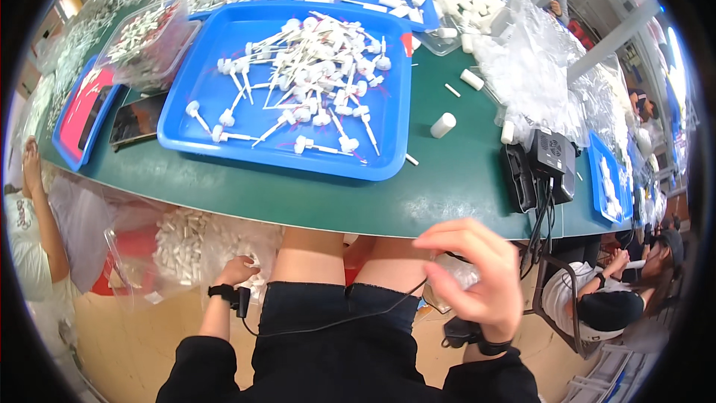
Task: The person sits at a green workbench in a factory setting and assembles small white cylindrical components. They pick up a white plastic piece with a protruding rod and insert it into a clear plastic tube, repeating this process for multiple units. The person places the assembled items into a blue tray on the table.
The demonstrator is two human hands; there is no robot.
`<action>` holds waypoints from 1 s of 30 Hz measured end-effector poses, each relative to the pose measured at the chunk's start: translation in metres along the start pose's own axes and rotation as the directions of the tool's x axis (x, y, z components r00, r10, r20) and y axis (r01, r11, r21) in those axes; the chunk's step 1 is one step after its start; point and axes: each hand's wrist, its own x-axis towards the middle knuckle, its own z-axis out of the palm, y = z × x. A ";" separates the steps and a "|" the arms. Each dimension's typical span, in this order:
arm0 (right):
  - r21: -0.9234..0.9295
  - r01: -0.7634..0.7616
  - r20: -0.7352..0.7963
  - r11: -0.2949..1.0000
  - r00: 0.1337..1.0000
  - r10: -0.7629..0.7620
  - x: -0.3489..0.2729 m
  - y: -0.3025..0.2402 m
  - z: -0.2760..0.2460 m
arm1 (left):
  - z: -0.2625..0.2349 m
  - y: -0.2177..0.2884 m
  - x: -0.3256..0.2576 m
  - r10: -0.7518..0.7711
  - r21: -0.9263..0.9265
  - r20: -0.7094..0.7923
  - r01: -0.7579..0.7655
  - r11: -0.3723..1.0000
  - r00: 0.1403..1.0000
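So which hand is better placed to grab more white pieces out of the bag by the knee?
Probably the left hand: it is already down in the clear bag of white pieces, while the right hand holds a small clear item.

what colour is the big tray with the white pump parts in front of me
Blue: the big tray is bright blue and sits on the dark green table, clearest in the head view.

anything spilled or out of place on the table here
A few white caps and a thin white stick lie loose on the green table, right of the blue tray holding the other pump parts. Nothing looks damaged.
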 end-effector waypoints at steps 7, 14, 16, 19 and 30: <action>-0.275 0.118 -0.304 0.954 0.931 -0.203 -0.016 -0.052 -0.070 | -0.133 0.150 -0.136 0.577 -0.136 0.041 -0.567 0.812 0.816; 0.011 0.389 0.124 0.921 0.914 -0.387 0.015 -0.062 -0.074 | -0.151 0.248 -0.181 0.775 0.113 0.252 -0.813 0.571 0.579; 0.047 0.408 0.138 0.912 0.901 -0.411 0.010 -0.062 -0.070 | -0.144 0.263 -0.175 0.796 0.129 0.271 -0.840 0.527 0.541; 0.072 0.413 0.136 0.908 0.898 -0.419 0.001 -0.057 -0.064 | -0.137 0.279 -0.166 0.805 0.139 0.286 -0.854 0.502 0.520; 0.130 0.426 0.115 0.895 0.890 -0.441 -0.001 -0.042 -0.060 | -0.137 0.293 -0.173 0.840 0.080 0.140 -0.851 0.519 0.525</action>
